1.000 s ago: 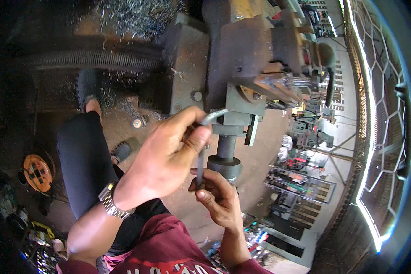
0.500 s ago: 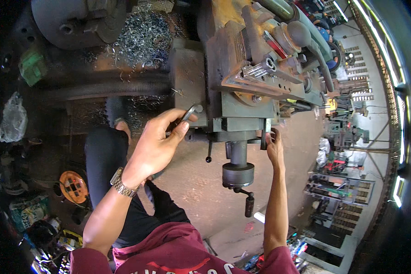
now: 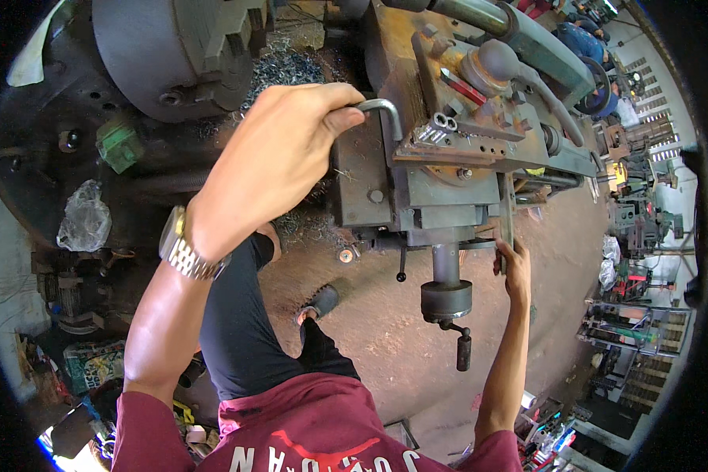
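Jutting from the left fingers (image 3: 344,119) is a bent rod (image 3: 389,109).

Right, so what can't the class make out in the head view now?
Bent rod: head view; its other end is hidden by the left hand.
Right hand: head view; how it meets the flat bar is hidden by the hand itself.
Watch: head view; its dial is turned nearly edge-on.
Large metal drum: head view; cut off by the upper edge.
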